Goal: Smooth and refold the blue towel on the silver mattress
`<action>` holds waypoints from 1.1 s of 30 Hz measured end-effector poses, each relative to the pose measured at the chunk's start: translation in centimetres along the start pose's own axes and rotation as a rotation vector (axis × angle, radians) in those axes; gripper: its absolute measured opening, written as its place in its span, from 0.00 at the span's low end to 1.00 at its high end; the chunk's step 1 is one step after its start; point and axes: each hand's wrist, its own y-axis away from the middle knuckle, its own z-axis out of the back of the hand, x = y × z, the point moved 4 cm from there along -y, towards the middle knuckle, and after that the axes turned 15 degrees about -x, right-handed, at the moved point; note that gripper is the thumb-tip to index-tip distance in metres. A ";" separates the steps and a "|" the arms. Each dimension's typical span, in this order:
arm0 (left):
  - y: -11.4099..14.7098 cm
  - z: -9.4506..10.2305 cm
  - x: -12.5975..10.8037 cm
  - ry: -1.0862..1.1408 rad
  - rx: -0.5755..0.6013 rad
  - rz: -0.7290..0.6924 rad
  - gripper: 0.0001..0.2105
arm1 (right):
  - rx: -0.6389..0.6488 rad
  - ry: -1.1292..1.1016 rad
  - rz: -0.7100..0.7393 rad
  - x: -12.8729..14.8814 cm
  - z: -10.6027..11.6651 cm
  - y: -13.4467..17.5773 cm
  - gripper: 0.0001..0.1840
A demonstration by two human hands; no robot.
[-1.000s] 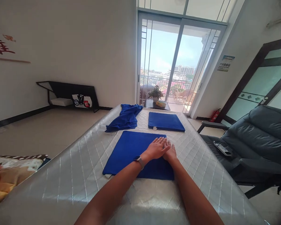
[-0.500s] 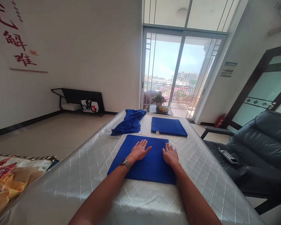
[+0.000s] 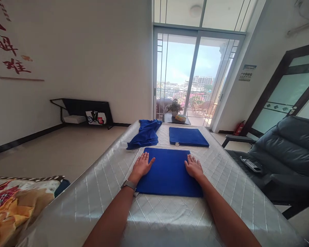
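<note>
A flat, folded blue cloth (image 3: pixel 170 175) lies on the silvery quilted table cover (image 3: pixel 164 214) in front of me. My left hand (image 3: pixel 142 165) rests palm down on its left edge, fingers stretched out. On the opposite edge lies my right hand (image 3: pixel 194 166), flat as well, with its fingers extended. Neither hand grips anything. Behind this cloth, to the right, is a neat folded blue stack (image 3: pixel 189 136) with a small white tag at its front. A crumpled blue cloth (image 3: pixel 145 134) sits behind and to the left.
At the right stands a dark leather armchair (image 3: pixel 288 151) with a white power strip (image 3: pixel 251 165) on its seat. Patterned and yellow fabrics (image 3: pixel 12 202) lie at the lower left. Beyond the table's far end, a potted plant (image 3: pixel 174 107) stands before a glass sliding door.
My left hand has slid left from the cloth's upper middle to its left edge. My right hand stays at the right edge. The camera view has shifted slightly.
</note>
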 end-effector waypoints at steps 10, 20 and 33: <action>0.0 0.5 -0.1 -0.032 -0.007 -0.019 0.42 | -0.086 0.069 0.087 0.4 1.5 3.0 0.35; 0.4 3.7 -3.1 0.084 -0.247 -0.185 0.31 | -0.019 0.008 0.061 -0.2 0.4 4.9 0.35; 4.5 4.1 -18.5 0.340 -0.201 -0.596 0.22 | -0.079 -0.049 0.086 -0.2 0.9 5.4 0.34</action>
